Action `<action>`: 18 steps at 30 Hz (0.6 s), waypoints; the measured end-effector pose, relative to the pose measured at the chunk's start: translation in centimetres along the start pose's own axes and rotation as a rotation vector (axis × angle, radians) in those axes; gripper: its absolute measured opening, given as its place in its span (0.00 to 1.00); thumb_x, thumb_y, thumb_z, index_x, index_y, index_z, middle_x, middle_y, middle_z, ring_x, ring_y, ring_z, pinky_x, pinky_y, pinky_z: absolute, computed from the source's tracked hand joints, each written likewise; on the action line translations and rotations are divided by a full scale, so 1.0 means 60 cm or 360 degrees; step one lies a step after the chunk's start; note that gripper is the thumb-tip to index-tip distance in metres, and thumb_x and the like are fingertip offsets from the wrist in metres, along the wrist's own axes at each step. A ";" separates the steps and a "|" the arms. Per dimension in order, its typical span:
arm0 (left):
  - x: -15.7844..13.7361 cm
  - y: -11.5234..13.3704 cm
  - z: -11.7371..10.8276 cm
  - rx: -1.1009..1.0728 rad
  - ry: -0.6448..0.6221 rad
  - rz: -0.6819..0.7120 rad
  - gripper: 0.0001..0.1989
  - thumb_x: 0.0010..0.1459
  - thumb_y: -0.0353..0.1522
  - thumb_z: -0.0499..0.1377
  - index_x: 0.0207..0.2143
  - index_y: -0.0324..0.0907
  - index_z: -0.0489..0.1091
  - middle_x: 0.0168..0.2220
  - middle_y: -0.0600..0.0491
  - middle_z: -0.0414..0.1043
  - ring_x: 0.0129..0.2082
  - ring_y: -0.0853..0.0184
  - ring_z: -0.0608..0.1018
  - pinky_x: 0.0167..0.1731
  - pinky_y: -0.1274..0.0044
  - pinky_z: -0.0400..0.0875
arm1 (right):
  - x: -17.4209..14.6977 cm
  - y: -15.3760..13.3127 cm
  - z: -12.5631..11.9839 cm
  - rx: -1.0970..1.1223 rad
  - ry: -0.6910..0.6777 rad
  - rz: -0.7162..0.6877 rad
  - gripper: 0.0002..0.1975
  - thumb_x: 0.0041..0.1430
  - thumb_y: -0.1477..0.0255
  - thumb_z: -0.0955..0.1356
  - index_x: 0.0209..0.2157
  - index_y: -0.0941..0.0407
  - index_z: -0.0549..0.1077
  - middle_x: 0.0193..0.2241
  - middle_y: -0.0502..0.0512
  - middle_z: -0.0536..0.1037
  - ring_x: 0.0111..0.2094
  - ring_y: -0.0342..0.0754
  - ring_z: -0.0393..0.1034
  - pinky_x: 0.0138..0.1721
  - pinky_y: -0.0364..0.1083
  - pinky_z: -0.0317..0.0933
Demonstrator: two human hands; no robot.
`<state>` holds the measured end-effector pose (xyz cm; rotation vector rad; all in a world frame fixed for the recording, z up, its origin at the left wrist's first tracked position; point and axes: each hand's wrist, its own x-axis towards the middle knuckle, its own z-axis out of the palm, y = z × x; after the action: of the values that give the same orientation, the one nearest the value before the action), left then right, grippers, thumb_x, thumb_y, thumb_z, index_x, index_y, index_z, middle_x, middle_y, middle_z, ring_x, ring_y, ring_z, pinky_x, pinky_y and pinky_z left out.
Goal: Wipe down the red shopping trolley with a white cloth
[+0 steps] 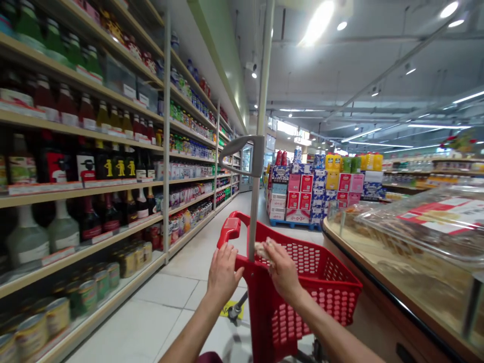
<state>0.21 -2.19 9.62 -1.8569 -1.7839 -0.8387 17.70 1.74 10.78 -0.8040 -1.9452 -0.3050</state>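
Note:
A red plastic shopping cart (325, 262) with a perforated basket stands in front of me in a store aisle. My left hand (224, 269) rests on the left side of its handle (230, 231), fingers curled over the red plastic and thumb apart. In my right hand (282, 267), closed, is a crumpled whitish cloth (264, 250); it is at the cart's rim, right beside the pole. The upright metal pole (257, 206) rises from the cart and carries a grey plastic loop handle (244, 156). My right palm is hidden from view.
Shelves of bottles (86, 113) and cans (87, 295) line the left side. A glass-sided display counter (355, 242) with packaged food runs close along the cart's right. Stacked boxes (298, 194) stand on a blue pallet (291, 223) ahead. Tiled floor (177, 290) extends between shelves and cart.

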 end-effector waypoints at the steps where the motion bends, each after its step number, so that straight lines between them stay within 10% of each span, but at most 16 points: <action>1: 0.000 0.000 0.001 -0.0008 -0.0018 0.0002 0.20 0.49 0.31 0.54 0.46 0.38 0.64 0.51 0.46 0.64 0.54 0.59 0.60 0.54 0.66 0.53 | 0.044 -0.009 -0.019 -0.0026 0.0101 -0.0055 0.24 0.53 0.81 0.56 0.51 0.56 0.64 0.52 0.58 0.65 0.54 0.48 0.55 0.53 0.51 0.53; 6: -0.004 0.002 0.001 -0.0059 -0.0058 0.0126 0.22 0.48 0.28 0.53 0.49 0.38 0.61 0.52 0.46 0.62 0.55 0.60 0.60 0.54 0.65 0.55 | 0.201 -0.032 -0.063 -0.0342 0.0220 -0.0582 0.21 0.57 0.79 0.56 0.53 0.55 0.61 0.56 0.54 0.58 0.59 0.49 0.43 0.57 0.57 0.38; 12: -0.009 0.003 0.001 -0.0143 -0.0062 0.0128 0.25 0.45 0.27 0.51 0.49 0.37 0.60 0.55 0.46 0.58 0.57 0.59 0.55 0.55 0.64 0.52 | 0.074 0.028 -0.021 -0.0505 -0.0482 -0.1290 0.17 0.59 0.74 0.59 0.50 0.55 0.63 0.54 0.51 0.61 0.58 0.46 0.45 0.59 0.53 0.38; 18: -0.003 0.012 0.002 -0.0211 -0.0130 0.0101 0.27 0.44 0.28 0.52 0.50 0.37 0.59 0.56 0.45 0.56 0.58 0.60 0.53 0.55 0.64 0.50 | 0.175 0.011 -0.055 -0.0662 -0.0282 -0.0970 0.22 0.57 0.80 0.57 0.53 0.54 0.58 0.57 0.52 0.57 0.59 0.50 0.41 0.58 0.60 0.31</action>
<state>0.95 -2.30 9.48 -2.0482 -1.7448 -0.8885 17.16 4.80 21.36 -0.4795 -2.3013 -1.0596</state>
